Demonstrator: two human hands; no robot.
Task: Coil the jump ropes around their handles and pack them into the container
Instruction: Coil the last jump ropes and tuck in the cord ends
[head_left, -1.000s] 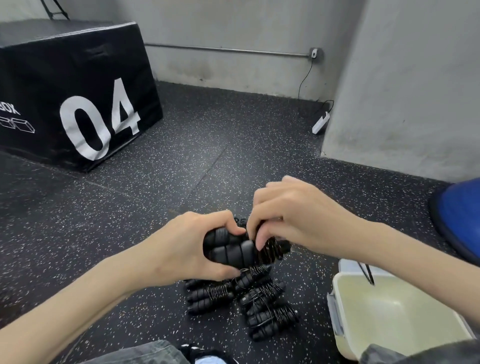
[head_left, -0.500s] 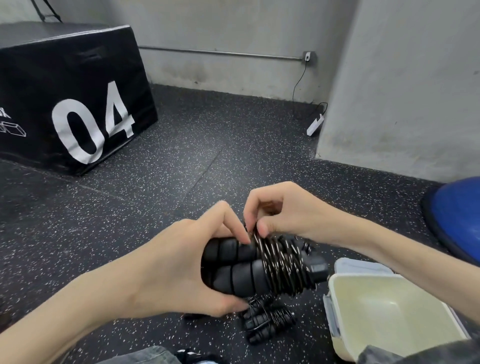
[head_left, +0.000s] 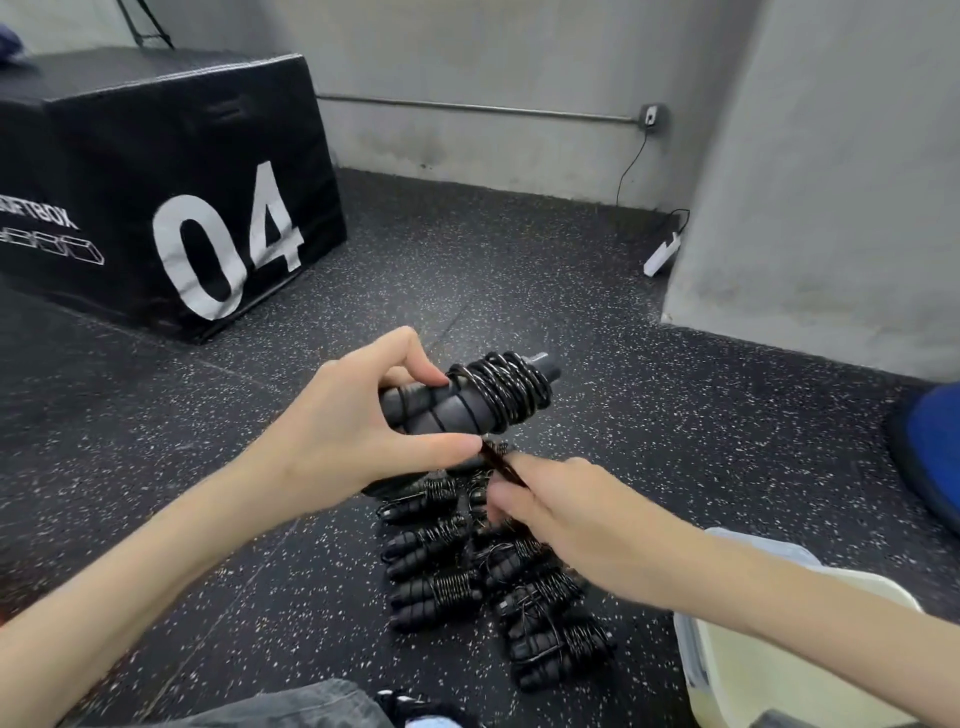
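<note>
Our left hand (head_left: 337, 441) clamps the paired handles (head_left: 431, 410) above the coiled bundles (head_left: 467, 566); our right hand (head_left: 550, 509) pinches the rope tail (head_left: 501, 465) at 5 o'clock. The springy cord looks ready to unwind; the container (head_left: 696, 670) waits at 4 o'clock

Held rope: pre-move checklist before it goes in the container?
1. Left hand has a grip on the handles: ok.
2. Coil wound round the handles: ok, bunched near the top end.
3. Rope tail secured: not ok, the right hand pinches a loose end below the bundle.
4. Container open: ok, lid off; most of it is hidden by the right arm.
5. Room inside the container: cannot tell.
6. Other coiled ropes packed: not ok, they lie on the floor.
</note>
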